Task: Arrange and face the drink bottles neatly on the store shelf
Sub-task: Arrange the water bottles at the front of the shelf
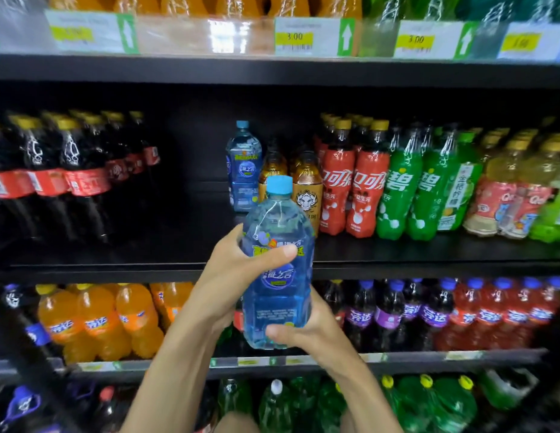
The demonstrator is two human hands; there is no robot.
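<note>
Left hand [238,273]: curled round the middle of the bottle, thumb across the label.
Blue drink bottle [277,276]: up in the air in front of the middle shelf [116,254], near its twin bottle [243,165].
Feel: looks full, so probably heavy; thin plastic may squash or slip.
Best hold: middle and bottom.
Pointing: stands tall, cap up, label facing the person.
Right hand [307,332]: cups the bottom, thumb in front.

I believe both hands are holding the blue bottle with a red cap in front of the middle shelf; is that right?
Not quite: the cap is light blue, not red. The head view shows the left hand and right hand both holding the blue bottle in front of the middle shelf.
</note>
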